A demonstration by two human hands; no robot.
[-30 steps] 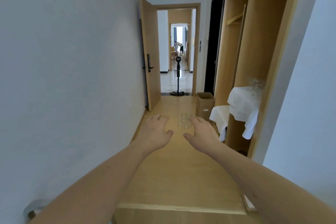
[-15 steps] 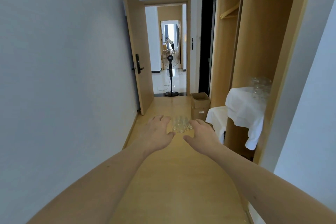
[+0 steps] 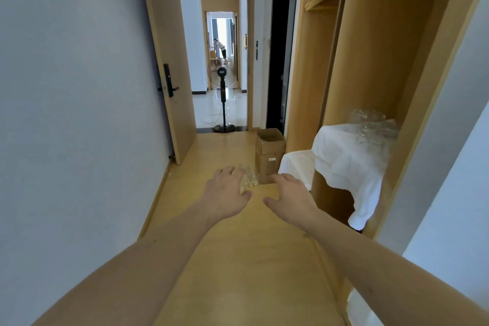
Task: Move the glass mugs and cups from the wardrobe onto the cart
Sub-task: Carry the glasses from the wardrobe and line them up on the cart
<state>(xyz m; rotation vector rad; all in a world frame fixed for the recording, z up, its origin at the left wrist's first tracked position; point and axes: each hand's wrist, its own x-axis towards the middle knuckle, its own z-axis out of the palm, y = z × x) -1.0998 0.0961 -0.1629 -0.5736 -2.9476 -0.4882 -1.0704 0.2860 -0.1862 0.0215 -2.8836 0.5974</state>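
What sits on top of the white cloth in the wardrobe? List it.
Clear glassware stands clustered on the white cloth on the wardrobe shelf. The pieces overlap and blur, so their count and types cannot be told. The cloth hides the shelf beneath.

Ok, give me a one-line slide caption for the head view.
Both hands, left hand and right hand, reach toward glass cups on the wooden cart top; more glassware waits in the wardrobe.

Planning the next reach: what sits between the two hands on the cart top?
In the head view, only bare wooden cart top shows between the left hand and right hand; the glasses sit beside the left hand's fingers.
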